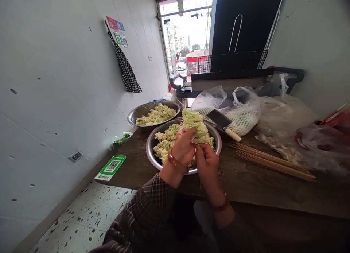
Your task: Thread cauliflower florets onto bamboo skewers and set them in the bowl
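Above the nearer metal bowl (pixel 151 153), the left hand (pixel 183 147) grips a bunch of cauliflower (pixel 199 127), fingers closed around it, while the right hand (pixel 207 160) touches its lower end with fingertips pinched together; whether they hold anything else is hard to tell. Loose florets (pixel 163 146) fill much of the bowl beneath. Behind it to the left, a second bowl (pixel 133 122) carries more florets and some thin sticks. Right of the nearer bowl, a cleaver (pixel 219 119) with a wooden handle lies against plastic bags (pixel 242 111), and a bundle of skewers (pixel 270 160) rests on the dark wooden worktop (pixel 246 185). Toward the left end stands a green QR-code card (pixel 111 167). Farther out, a checked cloth (pixel 126 70) hangs on the wall.
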Demonstrator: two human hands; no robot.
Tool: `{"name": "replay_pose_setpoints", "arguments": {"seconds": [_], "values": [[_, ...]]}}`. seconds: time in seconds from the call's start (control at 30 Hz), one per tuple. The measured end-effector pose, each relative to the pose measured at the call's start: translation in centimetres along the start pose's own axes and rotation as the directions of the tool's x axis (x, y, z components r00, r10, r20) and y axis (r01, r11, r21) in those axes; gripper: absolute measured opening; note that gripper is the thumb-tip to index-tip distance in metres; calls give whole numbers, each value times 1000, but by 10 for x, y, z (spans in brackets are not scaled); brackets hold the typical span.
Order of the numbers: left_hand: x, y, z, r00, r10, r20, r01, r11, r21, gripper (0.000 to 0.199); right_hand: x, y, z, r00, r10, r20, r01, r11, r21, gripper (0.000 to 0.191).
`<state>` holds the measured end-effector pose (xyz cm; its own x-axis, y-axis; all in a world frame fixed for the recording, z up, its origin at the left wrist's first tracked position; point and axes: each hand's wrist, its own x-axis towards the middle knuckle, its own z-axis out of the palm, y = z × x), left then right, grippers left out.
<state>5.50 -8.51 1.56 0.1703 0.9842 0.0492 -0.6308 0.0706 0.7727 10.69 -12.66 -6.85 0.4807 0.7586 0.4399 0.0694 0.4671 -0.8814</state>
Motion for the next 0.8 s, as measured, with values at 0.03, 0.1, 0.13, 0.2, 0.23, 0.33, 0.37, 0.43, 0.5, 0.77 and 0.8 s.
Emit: {"name": "replay_pose_setpoints", "arguments": {"seconds": [0.03,0.1,0.13,0.2,0.23,0.33,0.37,0.43,0.5,0.77,0.8], "values": [[-1,-1,0,1000,1,-5,-1,1000,0,23,0,0,0,1000,3,3,-3,1000,-2,21],[-3,-2,0,1000,-3,-21,3,1000,-3,23,-1,-2,0,1000,14,3,-14,1000,-3,22],[-3,-2,0,1000,-4,-26,4,1000,-4,23,-1,-2,0,1000,20,0,-20,1000,-2,22],[-4,-1,0,1000,-4,-17,4,1000,0,24,-1,-3,1,999,32,-1,-32,999,6,22],[-5,0,-1,1000,-6,-4,6,1000,3,25,-1,-3,1,999,40,2,-40,999,14,22],[-2,5,-2,999,4,47,-4,1000,-4,29,-1,-2,1,997,69,17,-69,996,51,24],[-1,7,-2,998,19,58,-18,1000,-9,30,-1,-1,1,997,76,26,-78,995,64,24],[3,10,-3,996,62,56,-62,998,-9,32,-1,1,1,996,79,43,-82,994,77,25],[6,12,-3,995,92,36,-92,996,10,33,-1,3,1,997,64,50,-68,995,69,26],[6,6,0,994,104,29,-105,994,38,43,-2,4,-1,999,25,41,-27,999,44,25],[5,4,0,994,106,30,-107,993,46,43,-2,4,-1,999,29,40,-30,999,42,24]]}}
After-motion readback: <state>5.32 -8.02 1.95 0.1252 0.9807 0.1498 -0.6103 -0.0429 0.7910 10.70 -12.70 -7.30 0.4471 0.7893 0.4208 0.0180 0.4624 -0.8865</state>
